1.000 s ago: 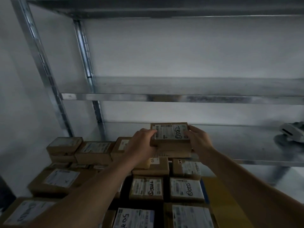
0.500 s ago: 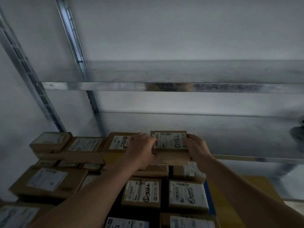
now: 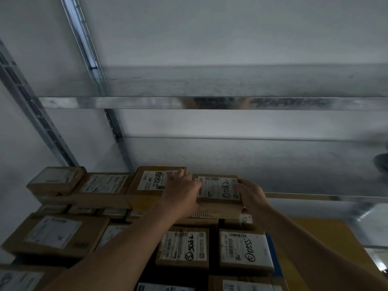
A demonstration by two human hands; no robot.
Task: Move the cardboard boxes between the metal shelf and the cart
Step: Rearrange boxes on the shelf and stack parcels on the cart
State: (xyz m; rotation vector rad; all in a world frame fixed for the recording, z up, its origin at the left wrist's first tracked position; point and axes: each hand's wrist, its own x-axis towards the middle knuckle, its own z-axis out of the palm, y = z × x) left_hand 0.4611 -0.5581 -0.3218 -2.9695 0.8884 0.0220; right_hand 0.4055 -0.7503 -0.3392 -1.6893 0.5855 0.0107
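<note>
**Head cam: both hands on one box at the top of the stack**

Head view, the only one.

- Left hand (image 3: 180, 196): clasped on the left edge of a small cardboard box (image 3: 218, 189), back of the hand facing the camera. The fingertips (image 3: 178, 173) reach up along the gap beside the neighbouring box (image 3: 150, 181).
- Right hand (image 3: 252, 196): fingers curled round the box's right edge, thumb tucked under the lower right corner. Both hands are holding this one box.
- The held box lies label up, with black handwriting on the label. It sits level with the top row of the stack, just right of the neighbouring box and close against it.
- A printed strip shows low on its front face (image 3: 207, 214). I cannot tell whether that belongs to the same box or to a second one beneath it. I also cannot tell whether the box's weight rests on the stack.
- Top row to the left: two more boxes (image 3: 105, 185) and (image 3: 56, 179), side by side.
- Lower tier, nearer the camera: a larger box (image 3: 54, 234) at left, then two labelled boxes (image 3: 184, 246) and (image 3: 245, 248) directly below the held one.
- A yellow surface (image 3: 315, 238) with a blue edge (image 3: 273, 248) runs right of the stack.
- The metal shelf (image 3: 210, 102) spans the frame behind. Its upper rail is well above the hands, and a lower level (image 3: 315, 164) is just beyond the held box.
- A dark blurred shape (image 3: 383, 162) sits on that level at the far right.
</note>
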